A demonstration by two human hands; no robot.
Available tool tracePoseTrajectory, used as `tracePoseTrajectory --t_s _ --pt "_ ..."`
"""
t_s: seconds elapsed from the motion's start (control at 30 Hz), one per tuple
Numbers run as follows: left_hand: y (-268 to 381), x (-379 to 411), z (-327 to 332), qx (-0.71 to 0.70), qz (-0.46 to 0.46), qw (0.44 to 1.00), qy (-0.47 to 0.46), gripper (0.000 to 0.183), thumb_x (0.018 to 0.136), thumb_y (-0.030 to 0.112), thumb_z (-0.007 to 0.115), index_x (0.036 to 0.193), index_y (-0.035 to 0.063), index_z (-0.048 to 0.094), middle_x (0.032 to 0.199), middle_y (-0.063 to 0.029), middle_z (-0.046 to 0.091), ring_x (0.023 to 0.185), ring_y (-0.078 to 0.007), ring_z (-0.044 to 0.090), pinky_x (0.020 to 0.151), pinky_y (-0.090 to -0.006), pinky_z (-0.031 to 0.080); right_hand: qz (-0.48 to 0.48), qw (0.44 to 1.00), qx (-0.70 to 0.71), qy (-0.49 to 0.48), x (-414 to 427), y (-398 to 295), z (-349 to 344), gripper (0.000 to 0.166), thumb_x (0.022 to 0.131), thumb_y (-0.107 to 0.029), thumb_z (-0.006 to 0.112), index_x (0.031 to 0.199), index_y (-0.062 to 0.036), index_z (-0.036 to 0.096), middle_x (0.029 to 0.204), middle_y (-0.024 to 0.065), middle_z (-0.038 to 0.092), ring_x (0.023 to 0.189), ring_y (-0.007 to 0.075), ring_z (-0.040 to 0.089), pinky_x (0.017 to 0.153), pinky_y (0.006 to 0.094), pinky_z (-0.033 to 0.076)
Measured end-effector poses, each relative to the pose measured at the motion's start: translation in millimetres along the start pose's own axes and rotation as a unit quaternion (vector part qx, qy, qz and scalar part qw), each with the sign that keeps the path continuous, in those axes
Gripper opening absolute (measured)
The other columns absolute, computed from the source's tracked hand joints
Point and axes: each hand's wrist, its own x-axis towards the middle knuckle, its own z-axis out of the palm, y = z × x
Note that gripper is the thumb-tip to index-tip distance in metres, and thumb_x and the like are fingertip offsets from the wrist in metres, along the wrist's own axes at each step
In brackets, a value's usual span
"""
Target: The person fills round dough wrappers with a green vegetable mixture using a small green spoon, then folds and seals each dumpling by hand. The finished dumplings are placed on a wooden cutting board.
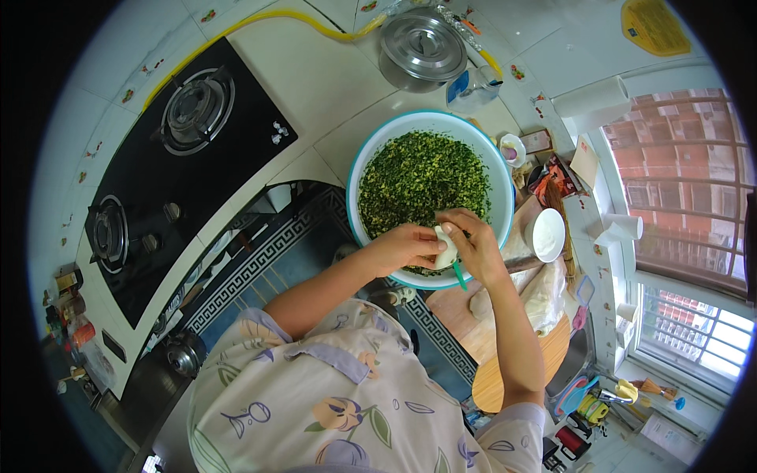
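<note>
A large white basin with a turquoise rim (353, 177) holds finely chopped green filling (423, 171). Over its near edge, my left hand (414, 245) and my right hand (475, 239) hold a folded piece of white dough (446, 251) between their fingers. A green utensil handle (459, 276) shows just below the dough; whether a hand touches it, I cannot tell. Right of the basin, a wooden board (452, 313) bears a lump of dough (481, 306), partly behind my right forearm. The far end of a rolling pin (523, 263) lies near a white bowl of flour (544, 235).
A black gas hob (177, 177) spans the counter at left. Behind the basin stand a lidded steel pot (422, 50) and a clear jar (473, 88). A plastic bag (544, 298) lies on the right, near a round wooden board (491, 384) and the sink (576, 355).
</note>
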Motion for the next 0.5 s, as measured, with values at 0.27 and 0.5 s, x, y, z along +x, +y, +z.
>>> tracePoseTrajectory --t_s 0.27,0.5 --pt "-2.0 -4.8 1.8 -0.196 0.111 0.974 -0.031 0.028 0.088 0.010 0.055 0.115 0.0016 0.052 0.108 -0.0080 0.057 0.103 -0.0172 0.055 0.090 -0.0309 0.045 -0.014 0.990 0.069 0.125 -32.5 -10.8 16.2 0.041 0.070 -0.005 0.074 0.106 0.0010 0.055 0.093 0.0089 0.052 0.079 0.0176 0.051 0.071 0.0281 0.044" --pt "5.8 -18.6 17.2 -0.053 0.159 0.985 -0.027 0.034 0.087 0.008 0.059 0.120 0.0019 0.050 0.105 -0.0070 0.058 0.096 -0.0140 0.056 0.086 -0.0278 0.047 -0.046 0.980 0.044 0.186 -42.2 -17.5 12.7 0.032 0.068 -0.001 0.073 0.098 -0.0010 0.059 0.090 0.0112 0.053 0.072 0.0190 0.052 0.063 0.0282 0.044"
